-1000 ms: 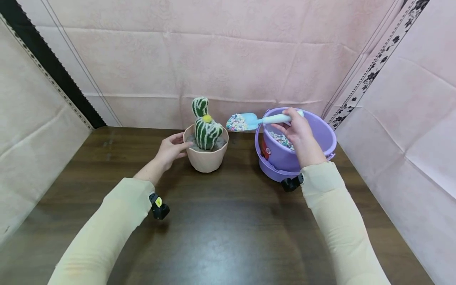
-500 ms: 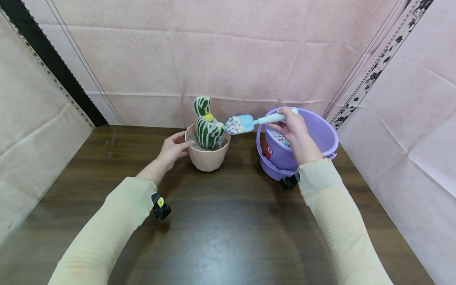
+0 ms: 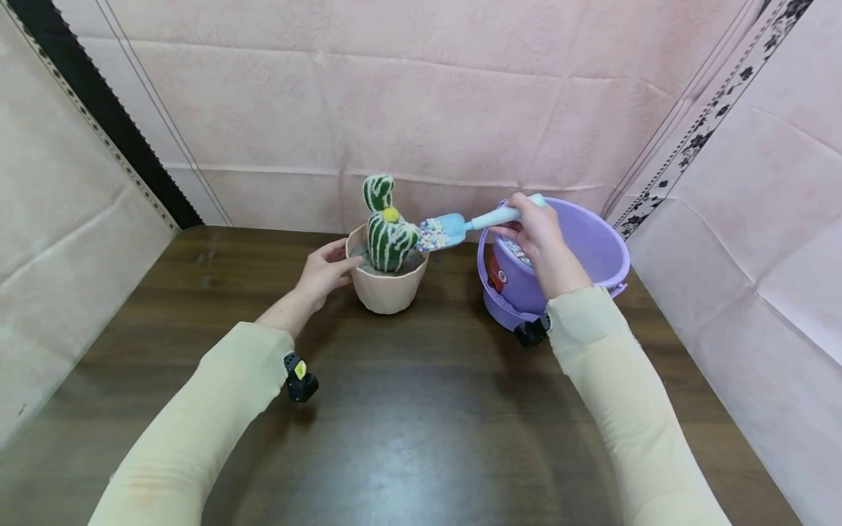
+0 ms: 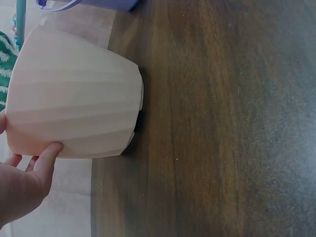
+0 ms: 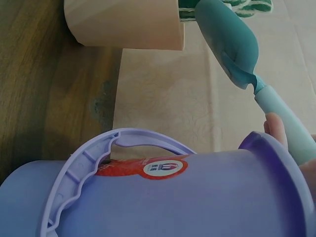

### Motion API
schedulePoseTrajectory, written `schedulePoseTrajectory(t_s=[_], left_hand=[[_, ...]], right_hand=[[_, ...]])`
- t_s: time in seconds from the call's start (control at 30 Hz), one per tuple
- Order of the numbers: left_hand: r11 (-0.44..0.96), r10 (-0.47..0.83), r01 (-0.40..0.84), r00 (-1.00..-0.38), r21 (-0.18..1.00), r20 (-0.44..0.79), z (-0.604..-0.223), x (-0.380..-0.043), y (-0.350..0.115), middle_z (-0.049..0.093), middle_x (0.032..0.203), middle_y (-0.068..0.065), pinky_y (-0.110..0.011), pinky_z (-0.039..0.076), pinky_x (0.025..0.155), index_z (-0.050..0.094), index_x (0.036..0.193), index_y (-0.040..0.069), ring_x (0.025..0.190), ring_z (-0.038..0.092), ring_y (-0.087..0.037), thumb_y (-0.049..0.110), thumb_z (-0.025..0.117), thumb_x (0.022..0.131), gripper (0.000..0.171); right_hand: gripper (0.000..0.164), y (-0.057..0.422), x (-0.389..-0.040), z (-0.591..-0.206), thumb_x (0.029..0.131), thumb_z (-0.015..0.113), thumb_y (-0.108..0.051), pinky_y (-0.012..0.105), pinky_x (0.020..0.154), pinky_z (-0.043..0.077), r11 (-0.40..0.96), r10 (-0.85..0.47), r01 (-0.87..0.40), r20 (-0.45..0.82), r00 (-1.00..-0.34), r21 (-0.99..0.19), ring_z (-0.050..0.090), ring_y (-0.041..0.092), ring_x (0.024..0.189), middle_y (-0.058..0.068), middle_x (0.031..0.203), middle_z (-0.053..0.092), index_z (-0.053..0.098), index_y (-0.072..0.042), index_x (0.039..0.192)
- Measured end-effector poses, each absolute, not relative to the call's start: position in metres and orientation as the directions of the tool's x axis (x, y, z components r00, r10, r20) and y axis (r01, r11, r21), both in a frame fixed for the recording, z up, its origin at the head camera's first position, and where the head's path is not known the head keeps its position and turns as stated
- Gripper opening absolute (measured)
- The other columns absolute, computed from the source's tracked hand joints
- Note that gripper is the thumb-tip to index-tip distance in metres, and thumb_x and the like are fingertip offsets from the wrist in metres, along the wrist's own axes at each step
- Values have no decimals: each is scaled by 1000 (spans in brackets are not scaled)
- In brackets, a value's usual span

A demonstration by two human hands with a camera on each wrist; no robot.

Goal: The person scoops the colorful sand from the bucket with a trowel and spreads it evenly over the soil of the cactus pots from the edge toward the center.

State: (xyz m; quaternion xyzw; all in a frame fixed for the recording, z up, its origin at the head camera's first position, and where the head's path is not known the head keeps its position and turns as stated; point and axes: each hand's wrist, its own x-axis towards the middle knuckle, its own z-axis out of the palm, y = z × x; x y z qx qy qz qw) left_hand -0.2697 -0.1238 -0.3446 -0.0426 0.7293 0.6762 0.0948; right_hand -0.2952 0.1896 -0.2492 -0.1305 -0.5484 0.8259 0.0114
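Note:
My left hand (image 3: 324,272) grips the side of a cream flowerpot (image 3: 389,294), thumb at the rim. In the left wrist view its fingers (image 4: 48,160) lie against the pot's outer wall. A knitted cactus (image 3: 389,245), green with white stripes and a yellow tuft, stands upright in grey filling. My right hand (image 3: 536,226) holds a blue hand trowel (image 3: 496,217) by its handle. Small pastel beads (image 3: 432,235) lie on its blade, whose tip is at the pot's right rim beside the cactus. In the right wrist view the trowel's underside (image 5: 232,44) overlaps the cactus.
Below my right hand stands a purple bucket (image 3: 605,241) with a red label, set inside another purple container (image 3: 501,310). More beads (image 3: 517,250) show inside it. The brown wooden table (image 3: 408,424) meets pale cloth walls (image 3: 434,124) behind and at both sides.
The loaded trowel has moved slightly left and its blade has dipped toward the pot's rim, from a spot just right of it. My left hand has kept its hold on the flowerpot.

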Motion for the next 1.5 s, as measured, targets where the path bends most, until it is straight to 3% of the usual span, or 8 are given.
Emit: schedulePoseTrajectory(t_s=[0.4,0.77,0.83,1.0,1.07,1.13,1.2,1.5], left_hand=[[84,57,-175,-982,981,-180,-346,-270,-122,35,148,-15,-43,41,107,29,147,9,132,40,-28,17,55,94,59],[69,54,-175,-982,982,-179,-345,-269,-121,34,149,-15,-43,40,108,30,147,10,133,39,-27,16,55,94,59],[72,52,-173,-983,982,-177,-347,-270,-121,35,148,-15,-43,41,107,30,146,9,133,39,-27,16,55,94,58],[82,43,-169,-984,982,-173,-348,-271,-121,37,147,-15,-43,42,106,32,145,9,131,41,-27,16,55,94,57],[85,40,-168,-984,982,-172,-348,-271,-121,37,147,-15,-43,42,106,32,145,9,131,41,-27,16,55,94,57],[83,40,-168,-984,982,-172,-347,-270,-122,37,147,-15,-43,42,106,32,145,8,131,41,-27,16,55,94,57],[84,42,-171,-984,982,-175,-346,-270,-122,37,147,-15,-43,42,106,31,146,8,132,40,-27,16,55,94,58],[87,37,-182,-982,979,-186,-344,-269,-120,37,147,-14,-43,42,106,33,145,10,132,41,-26,16,55,94,57]], right_hand=[[12,180,-300,-252,82,52,3,33,59,60,-320,223,90,-167,-960,-943,64,16,62,3,65,55,47,-6,76],[11,174,-302,-249,81,53,2,34,65,59,-212,236,89,-140,-962,-973,63,13,62,4,76,51,45,-7,83],[12,173,-302,-248,80,53,2,33,63,59,-208,238,84,-133,-962,-974,63,13,61,2,73,51,46,-5,86],[36,172,-302,-246,80,52,3,31,57,59,-181,226,64,-105,-968,-981,63,13,58,0,69,51,50,-2,116],[33,171,-302,-245,81,52,3,29,55,59,-165,224,53,-90,-970,-985,63,13,59,1,70,50,54,-3,113],[12,170,-303,-244,81,52,3,29,53,58,-151,224,42,-76,-972,-988,62,13,59,1,71,49,54,-3,91],[8,169,-303,-243,81,52,2,28,52,58,-132,228,41,-70,-971,-990,63,14,58,2,71,50,52,-6,81],[14,164,-304,-237,81,55,1,28,54,59,-63,222,27,-41,-974,-998,62,12,59,1,71,49,45,-7,75]])
